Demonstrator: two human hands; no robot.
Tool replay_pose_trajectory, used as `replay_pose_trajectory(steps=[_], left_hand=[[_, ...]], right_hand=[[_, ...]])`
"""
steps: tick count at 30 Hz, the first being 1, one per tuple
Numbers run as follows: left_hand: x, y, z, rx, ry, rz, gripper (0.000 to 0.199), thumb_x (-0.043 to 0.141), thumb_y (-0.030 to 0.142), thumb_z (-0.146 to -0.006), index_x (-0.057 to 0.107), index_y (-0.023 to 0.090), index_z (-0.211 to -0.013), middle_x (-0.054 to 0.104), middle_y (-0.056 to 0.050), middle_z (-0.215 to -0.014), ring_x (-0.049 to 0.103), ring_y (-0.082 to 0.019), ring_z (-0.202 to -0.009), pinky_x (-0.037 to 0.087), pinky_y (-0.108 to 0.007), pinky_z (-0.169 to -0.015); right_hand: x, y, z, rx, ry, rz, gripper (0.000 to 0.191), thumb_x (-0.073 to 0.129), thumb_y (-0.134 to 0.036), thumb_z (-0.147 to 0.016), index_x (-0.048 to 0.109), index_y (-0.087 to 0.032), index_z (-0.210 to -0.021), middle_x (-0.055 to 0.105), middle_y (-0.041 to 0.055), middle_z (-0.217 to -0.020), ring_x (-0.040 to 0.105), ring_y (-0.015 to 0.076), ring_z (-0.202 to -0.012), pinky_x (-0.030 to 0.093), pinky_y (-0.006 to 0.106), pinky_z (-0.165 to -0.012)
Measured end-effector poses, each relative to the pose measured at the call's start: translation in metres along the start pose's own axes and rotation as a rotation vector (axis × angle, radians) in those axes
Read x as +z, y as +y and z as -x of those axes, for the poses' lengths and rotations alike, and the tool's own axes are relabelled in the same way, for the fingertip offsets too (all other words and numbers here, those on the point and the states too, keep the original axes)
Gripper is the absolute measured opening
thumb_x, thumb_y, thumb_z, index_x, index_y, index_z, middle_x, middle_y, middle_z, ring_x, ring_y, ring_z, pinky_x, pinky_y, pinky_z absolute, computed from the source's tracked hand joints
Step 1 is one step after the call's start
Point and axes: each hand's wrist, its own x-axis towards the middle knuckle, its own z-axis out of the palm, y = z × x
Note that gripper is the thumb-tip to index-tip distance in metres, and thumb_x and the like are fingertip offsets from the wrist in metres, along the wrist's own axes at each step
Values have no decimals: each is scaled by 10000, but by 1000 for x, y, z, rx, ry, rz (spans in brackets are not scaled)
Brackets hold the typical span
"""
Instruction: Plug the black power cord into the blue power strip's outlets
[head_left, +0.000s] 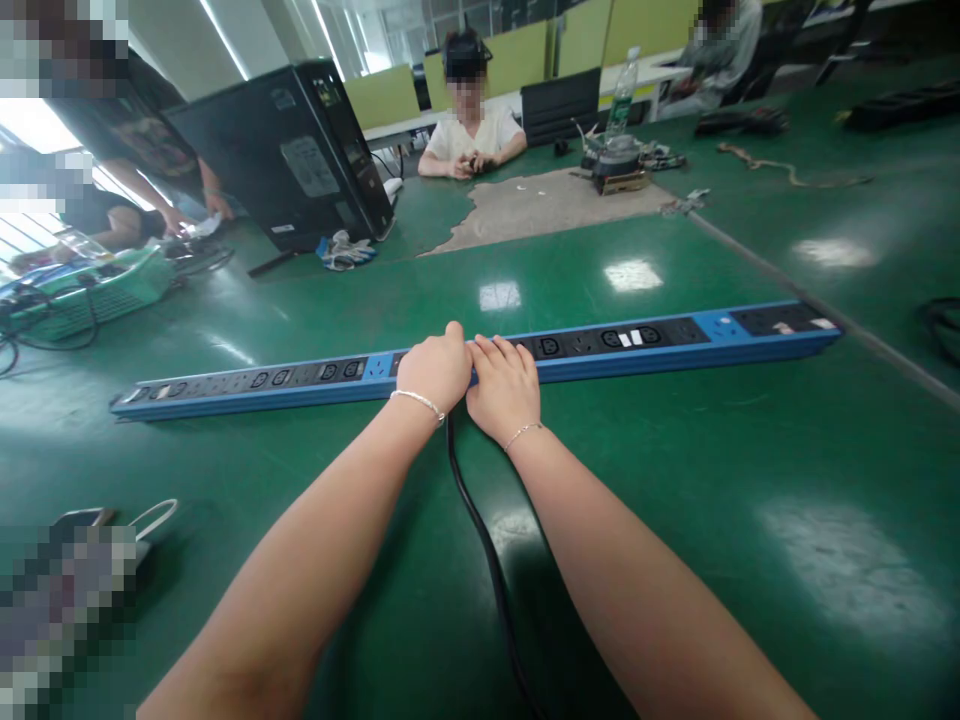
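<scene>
A long blue power strip (630, 370) with black sockets lies across the green table. My left hand (435, 368) is closed at the strip's middle, its fingers curled out of sight beneath the knuckles. Right beside it, touching, my right hand (504, 388) rests on the strip with its fingers bent over the top and pressed together. The part of the strip between and under my hands is hidden. From below my hands a black cable (487, 545) runs down toward the bottom edge of the view.
A black computer tower (292, 155) and gloves (345, 250) stand beyond the strip at left, near a green basket (112, 295). A person (471, 140) sits across the green table (697, 500). A bottle (624, 95) stands farther back. A blurred device lies at lower left.
</scene>
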Motion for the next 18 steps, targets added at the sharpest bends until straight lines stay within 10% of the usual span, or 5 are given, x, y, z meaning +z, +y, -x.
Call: replay_pose_trajectory(steps=[8, 14, 18], left_hand=[[-1, 0, 2, -28, -31, 86, 290, 318, 319, -911, 526, 160, -1037, 670, -123, -838, 653, -257, -829, 487, -373, -750], [-66, -7, -6, -83, 254, 199, 313, 324, 325, -916, 512, 174, -1116, 632, -71, -911, 602, -243, -964, 431, -384, -869], [-83, -46, -20, -66, 128, 229, 281, 392, 308, -877, 587, 151, -1005, 636, -33, -787, 611, -188, -874, 430, -314, -833]], right_hand=[[-1, -2, 0, 27, -18, 15, 482, 414, -192, -829, 479, -190, -1306, 457, 32, -1390, 311, 204, -1303, 140, 405, -1105], [-5, -3, -1, 1, -57, 83, 549, 453, -188, -782, 457, -181, -1331, 437, 38, -1406, 317, 223, -1299, 168, 423, -1095], [-5, -2, -1, -3, -44, 113, 549, 440, -181, -779, 463, -189, -1328, 450, 31, -1396, 338, 225, -1286, 191, 427, -1080]])
